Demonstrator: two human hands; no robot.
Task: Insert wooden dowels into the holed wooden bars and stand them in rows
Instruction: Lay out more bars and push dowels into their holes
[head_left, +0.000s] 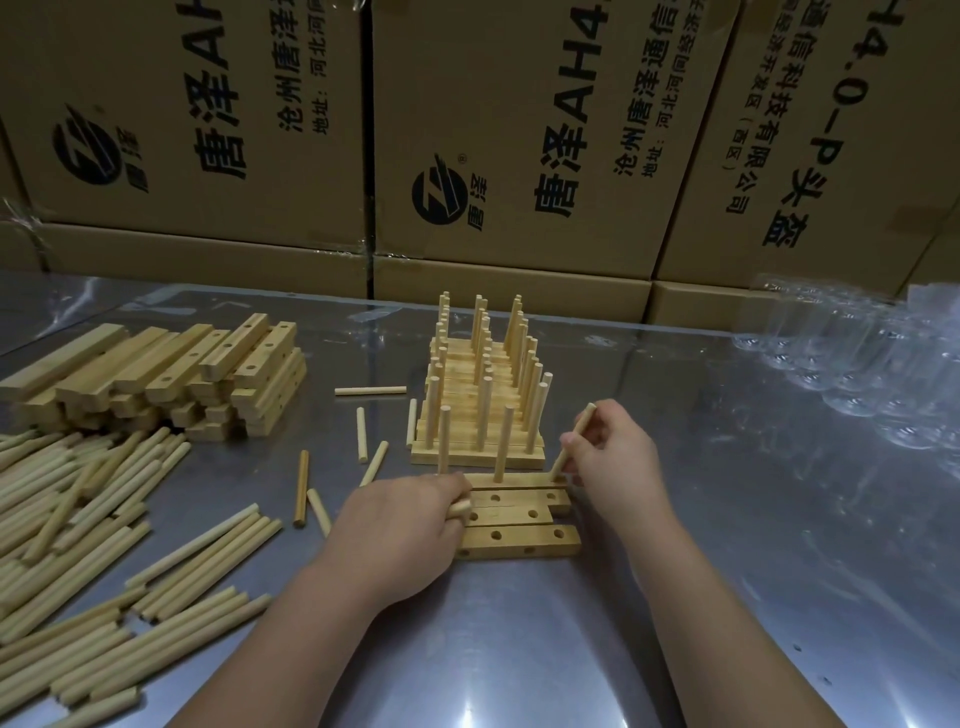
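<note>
Several holed wooden bars (519, 540) lie side by side on the metal table in front of me. The farthest of them (514, 479) has two dowels standing in it. My right hand (615, 449) pinches a tilted dowel (571, 441) whose lower end sits at that bar's right end. My left hand (402, 519) rests on the bars' left ends and grips a dowel (460, 508). Behind them stand rows of finished bars with upright dowels (480, 395).
A stack of holed bars (171, 371) sits at the left. A large heap of loose dowels (78, 519) covers the near left, and a few dowels (363, 431) lie scattered in the middle. Cardboard boxes (467, 156) wall the back. Clear plastic wrap (857, 364) lies right.
</note>
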